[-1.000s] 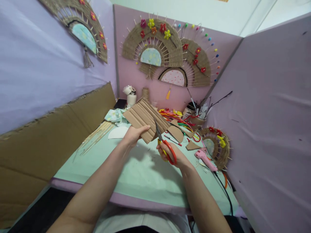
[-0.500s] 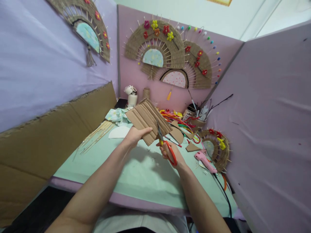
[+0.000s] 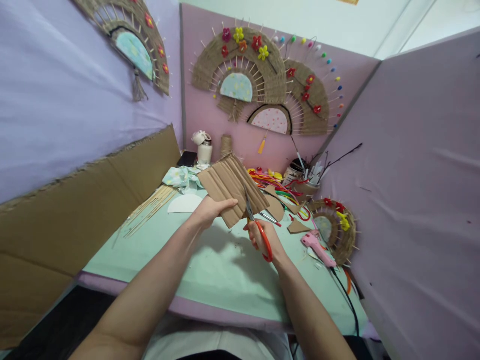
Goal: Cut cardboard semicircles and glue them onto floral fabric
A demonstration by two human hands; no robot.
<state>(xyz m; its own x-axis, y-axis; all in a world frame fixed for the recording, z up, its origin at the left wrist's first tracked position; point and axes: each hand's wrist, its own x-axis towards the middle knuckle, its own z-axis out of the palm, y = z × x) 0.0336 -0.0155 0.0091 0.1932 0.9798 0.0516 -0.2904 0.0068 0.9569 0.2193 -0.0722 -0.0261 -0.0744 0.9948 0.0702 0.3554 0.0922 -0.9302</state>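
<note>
A creased piece of brown cardboard (image 3: pixel 225 185) is held above the table, tilted, with a cut running up from its lower edge. My left hand (image 3: pixel 212 212) grips its lower left part, thumb on top and the other fingers hidden beneath. In my right hand (image 3: pixel 264 237) are scissors (image 3: pixel 266 245) with red-orange handles, their blades pointing up into the cut in the cardboard. To the right lie a rounded cardboard piece (image 3: pixel 275 207) and a small cardboard scrap (image 3: pixel 299 226). A white half-circle (image 3: pixel 185 204) rests left of my left hand.
On the pale green table (image 3: pixel 221 280), a pink glue gun (image 3: pixel 318 249) with a black cable lies at right. Thin wooden sticks (image 3: pixel 152 207) and patterned cloth (image 3: pixel 182 177) are at left. Colourful pipe cleaners (image 3: pixel 268 180) and a white bottle (image 3: pixel 204 151) stand behind. Decorated fans (image 3: pixel 238 60) hang on the partition.
The cardboard, both hands and the scissors have shifted slightly right in the view. The scissor blades remain in the cut, and both holds stay the same.
</note>
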